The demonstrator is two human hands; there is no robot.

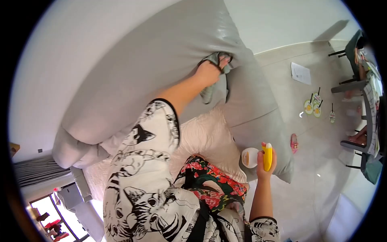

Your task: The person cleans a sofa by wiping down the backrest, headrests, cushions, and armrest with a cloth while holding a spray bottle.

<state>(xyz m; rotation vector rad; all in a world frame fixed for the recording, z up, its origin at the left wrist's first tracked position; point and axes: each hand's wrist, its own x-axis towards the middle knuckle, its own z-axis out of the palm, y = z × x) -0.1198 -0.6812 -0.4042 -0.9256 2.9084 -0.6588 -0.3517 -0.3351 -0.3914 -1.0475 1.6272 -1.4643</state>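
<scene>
My left hand (221, 63) reaches out over the grey sofa (153, 68). It is closed on a grey-green cloth (207, 95) with a dark edge, pressed against the sofa where two cushioned parts meet. Part of the cloth hangs below the wrist, and some fingers are hidden in it. My right hand (265, 169) holds up a yellow, slightly curved object (267, 158) with a white tip, shaped like a banana. Beside that hand is a round white cup or bowl (249, 157) with something tan inside; whether the hand touches it I cannot tell.
A beige quilted cushion (205, 137) lies by my lap. On the tiled floor are a white sheet of paper (300, 73), several small paddle-shaped items (317, 109) and a pink slipper (294, 143). Chairs (354, 52) and a cluttered table (375, 92) stand at the right, where another person's limb (358, 137) shows.
</scene>
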